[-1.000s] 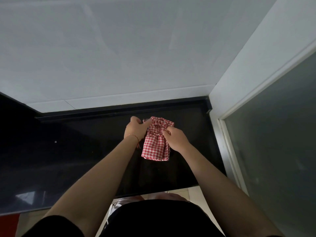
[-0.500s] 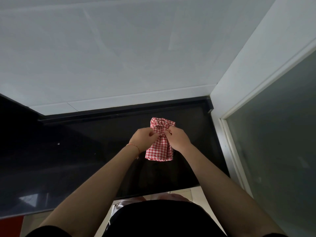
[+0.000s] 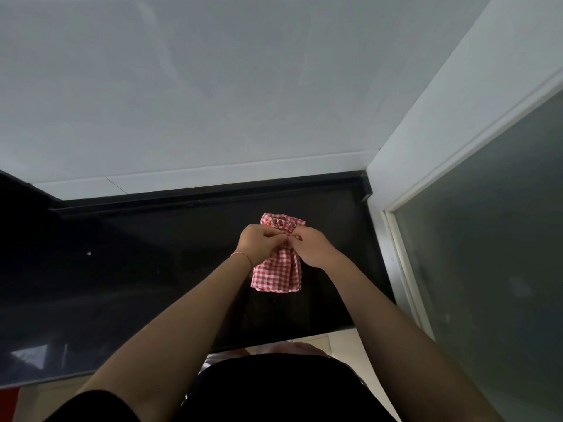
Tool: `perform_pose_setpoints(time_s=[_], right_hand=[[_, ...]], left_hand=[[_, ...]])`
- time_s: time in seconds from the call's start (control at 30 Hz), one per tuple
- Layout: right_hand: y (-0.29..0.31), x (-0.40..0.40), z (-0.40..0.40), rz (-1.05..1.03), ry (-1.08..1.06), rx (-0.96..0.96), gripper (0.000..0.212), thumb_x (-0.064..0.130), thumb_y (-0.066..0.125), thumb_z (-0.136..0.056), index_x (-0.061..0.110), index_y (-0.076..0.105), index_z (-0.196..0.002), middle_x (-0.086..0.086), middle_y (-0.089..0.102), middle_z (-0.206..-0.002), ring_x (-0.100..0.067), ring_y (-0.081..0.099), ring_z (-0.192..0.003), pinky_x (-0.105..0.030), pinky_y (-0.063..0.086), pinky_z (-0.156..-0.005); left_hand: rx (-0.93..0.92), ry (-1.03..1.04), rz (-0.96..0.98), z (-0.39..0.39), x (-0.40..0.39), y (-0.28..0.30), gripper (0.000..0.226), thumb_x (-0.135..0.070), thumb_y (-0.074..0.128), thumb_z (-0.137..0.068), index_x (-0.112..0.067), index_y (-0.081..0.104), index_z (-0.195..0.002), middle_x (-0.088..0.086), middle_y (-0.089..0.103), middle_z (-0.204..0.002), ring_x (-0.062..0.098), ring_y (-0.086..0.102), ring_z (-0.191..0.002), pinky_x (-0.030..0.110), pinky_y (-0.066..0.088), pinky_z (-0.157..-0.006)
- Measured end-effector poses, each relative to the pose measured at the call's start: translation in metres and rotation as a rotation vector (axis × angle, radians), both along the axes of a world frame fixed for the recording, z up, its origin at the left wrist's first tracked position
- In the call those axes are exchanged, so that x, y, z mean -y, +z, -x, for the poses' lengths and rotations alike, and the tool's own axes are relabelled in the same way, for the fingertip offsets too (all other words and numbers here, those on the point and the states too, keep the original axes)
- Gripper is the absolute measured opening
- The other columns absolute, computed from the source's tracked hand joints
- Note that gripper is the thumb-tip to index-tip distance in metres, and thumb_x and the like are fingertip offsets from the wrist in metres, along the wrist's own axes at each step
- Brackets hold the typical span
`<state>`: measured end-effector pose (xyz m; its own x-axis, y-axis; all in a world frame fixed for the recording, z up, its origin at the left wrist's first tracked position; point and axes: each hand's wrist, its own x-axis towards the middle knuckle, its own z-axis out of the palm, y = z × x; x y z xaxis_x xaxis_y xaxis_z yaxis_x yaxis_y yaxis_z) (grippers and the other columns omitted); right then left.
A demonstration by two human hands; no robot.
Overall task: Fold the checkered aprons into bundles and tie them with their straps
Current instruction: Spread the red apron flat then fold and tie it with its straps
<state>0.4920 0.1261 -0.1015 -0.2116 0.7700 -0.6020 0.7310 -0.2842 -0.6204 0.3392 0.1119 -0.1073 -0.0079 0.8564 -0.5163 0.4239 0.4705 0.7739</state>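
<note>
The checkered apron [image 3: 278, 268], already folded into a compact red-and-white bundle, lay on the black countertop [image 3: 146, 281] towards its right end, near the white wall corner and the frosted glass panel [image 3: 493, 239]; its long axis ran away from the person, with the near end flat and square and the far end gathered into a small ruffle.

The left hand [image 3: 259, 243] and the right hand [image 3: 313, 246] met over the bundle's narrowed part, just short of the ruffle; both had their fingers curled, and the fingertips came together at the middle as if pinching the strap; the strap itself was too small to make out among the fingers. The placement appeared deliberate: working at the narrowed part keeps the fold from springing open while the tie is drawn, and the countertop bears the bundle's weight so that both hands are free for the knot; this was a judgement, not an observation. A thin bracelet [image 3: 242, 256] sat on the left wrist.

The step in hand was judged to be the tying of the bundle; whether a knot was already formed could not be told.

Containers: none showed in the view; no basket, tray or box stood on the countertop, and no second apron was visible; a pale tiled floor [image 3: 344, 345] showed below the counter edge.
</note>
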Motion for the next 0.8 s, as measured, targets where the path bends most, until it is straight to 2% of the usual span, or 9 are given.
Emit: perform_pose_setpoints(time_s=[0.07, 0.2, 0.27, 0.33, 0.37, 0.47, 0.57, 0.67, 0.8], right_hand=[[0.003, -0.001, -0.004, 0.02, 0.011, -0.012, 0.028, 0.028, 0.046, -0.104, 0.014, 0.06, -0.084, -0.001, 0.056, -0.08, -0.011, 0.052, -0.069, -0.025, 0.042, -0.065], [0.007, -0.007, 0.0, -0.018, -0.004, -0.016, 0.025, 0.03, 0.05, -0.102, 0.011, 0.064, -0.092, -0.003, 0.058, -0.084, -0.012, 0.053, -0.072, -0.025, 0.042, -0.065], [0.013, -0.01, 0.008, -0.04, 0.004, -0.047, 0.026, 0.029, 0.051, -0.102, 0.008, 0.064, -0.093, -0.006, 0.058, -0.086, -0.012, 0.054, -0.074, -0.027, 0.043, -0.067], [0.019, -0.012, 0.014, -0.074, 0.001, -0.071, 0.025, 0.027, 0.051, -0.102, 0.013, 0.061, -0.084, -0.003, 0.057, -0.082, -0.01, 0.054, -0.073, -0.023, 0.042, -0.066], [0.022, -0.013, 0.016, -0.089, -0.016, -0.09, 0.024, 0.025, 0.051, -0.102, 0.016, 0.06, -0.081, 0.0, 0.057, -0.08, -0.009, 0.055, -0.073, -0.021, 0.042, -0.065], [0.021, -0.012, 0.012, -0.089, -0.146, -0.196, 0.026, 0.01, 0.047, -0.1, 0.018, 0.071, -0.098, 0.01, 0.067, -0.092, -0.001, 0.061, -0.084, -0.014, 0.047, -0.073], [0.018, -0.01, 0.009, -0.194, -0.018, -0.046, 0.034, 0.004, 0.046, -0.1, 0.019, 0.072, -0.116, 0.014, 0.063, -0.105, 0.002, 0.057, -0.092, -0.01, 0.043, -0.075], [0.013, -0.002, 0.013, -0.33, 0.169, 0.093, 0.026, 0.011, 0.05, -0.101, 0.013, 0.07, -0.117, -0.002, 0.069, -0.114, -0.015, 0.063, -0.102, -0.019, 0.046, -0.086], [0.011, 0.007, 0.013, -0.484, 0.227, 0.149, 0.02, 0.013, 0.052, -0.101, 0.009, 0.067, -0.113, -0.009, 0.067, -0.115, -0.021, 0.062, -0.108, -0.031, 0.048, -0.099]], left_hand=[[-0.037, -0.053, -0.013, -0.002, 0.0, -0.003, 0.015, -0.021, 0.066, -0.094, -0.016, 0.077, -0.103, -0.003, 0.073, -0.093, 0.011, 0.067, -0.085, 0.022, 0.055, -0.079], [-0.115, -0.207, -0.051, -0.002, 0.001, -0.005, 0.02, -0.017, 0.057, -0.099, -0.016, 0.073, -0.11, -0.009, 0.067, -0.09, 0.006, 0.062, -0.078, 0.014, 0.045, -0.067], [-0.131, -0.269, -0.045, -0.002, 0.001, -0.003, 0.02, -0.015, 0.056, -0.099, -0.014, 0.072, -0.113, -0.005, 0.069, -0.094, 0.007, 0.064, -0.082, 0.019, 0.049, -0.074], [-0.128, -0.279, -0.043, -0.004, 0.002, -0.002, 0.019, -0.018, 0.058, -0.099, -0.013, 0.071, -0.113, -0.001, 0.071, -0.1, 0.011, 0.066, -0.091, 0.025, 0.053, -0.085], [-0.117, -0.252, -0.041, -0.003, 0.002, -0.002, 0.018, -0.02, 0.059, -0.098, -0.013, 0.071, -0.11, 0.0, 0.071, -0.098, 0.013, 0.067, -0.089, 0.026, 0.054, -0.085], [-0.053, -0.146, 0.002, 0.001, 0.003, -0.003, 0.016, -0.024, 0.058, -0.099, -0.014, 0.07, -0.095, -0.003, 0.066, -0.081, 0.008, 0.059, -0.07, 0.021, 0.048, -0.067], [-0.011, -0.133, 0.049, 0.005, 0.0, -0.004, 0.018, -0.024, 0.055, -0.101, -0.017, 0.069, -0.089, 0.002, 0.064, -0.078, 0.012, 0.056, -0.068, 0.026, 0.05, -0.067], [0.057, -0.104, 0.104, 0.005, -0.002, -0.003, 0.02, -0.019, 0.053, -0.102, -0.011, 0.07, -0.106, 0.005, 0.067, -0.086, 0.015, 0.06, -0.076, 0.032, 0.054, -0.08], [0.072, -0.099, 0.143, 0.007, -0.004, -0.001, 0.023, -0.019, 0.052, -0.101, -0.008, 0.07, -0.112, 0.006, 0.069, -0.1, 0.016, 0.064, -0.092, 0.021, 0.05, -0.079]])
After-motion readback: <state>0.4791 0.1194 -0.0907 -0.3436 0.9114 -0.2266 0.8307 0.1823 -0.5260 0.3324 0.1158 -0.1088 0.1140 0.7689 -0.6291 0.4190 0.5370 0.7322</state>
